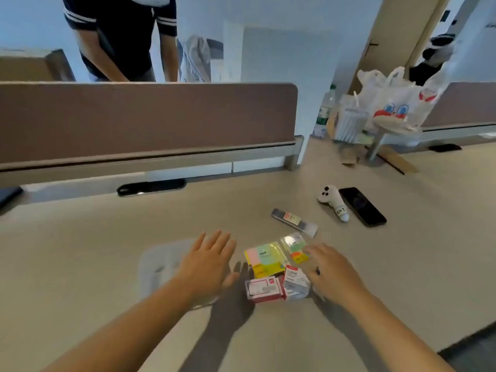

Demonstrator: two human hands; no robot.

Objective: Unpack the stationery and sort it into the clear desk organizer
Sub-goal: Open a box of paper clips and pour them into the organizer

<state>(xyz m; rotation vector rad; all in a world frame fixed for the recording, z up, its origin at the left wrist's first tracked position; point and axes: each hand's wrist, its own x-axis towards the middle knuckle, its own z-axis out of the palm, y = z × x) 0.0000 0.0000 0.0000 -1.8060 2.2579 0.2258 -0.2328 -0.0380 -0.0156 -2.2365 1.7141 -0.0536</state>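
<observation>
At the left of the cluster the clear desk organizer [161, 267] lies on the desk [80, 251], faint and blurred, its compartments impossible to make out. The left hand [208, 264] hovers over its right edge, fingers straight and spread, holding nothing. Just right of it sit the sticky-note pack [264, 260] and, nearer the person, a red-and-white box [264, 289] and a small white packet [295, 283]. The right hand [328, 269] is flat and spread too, its fingertips at or over the index-tab pack [295, 249] (contact is unclear). Farther out, a slim packaged item [294, 222] runs diagonally, far-left to near-right. The stationery lies between both hands; the right looks nearer for a first pick, with the organizer leftward.
</observation>
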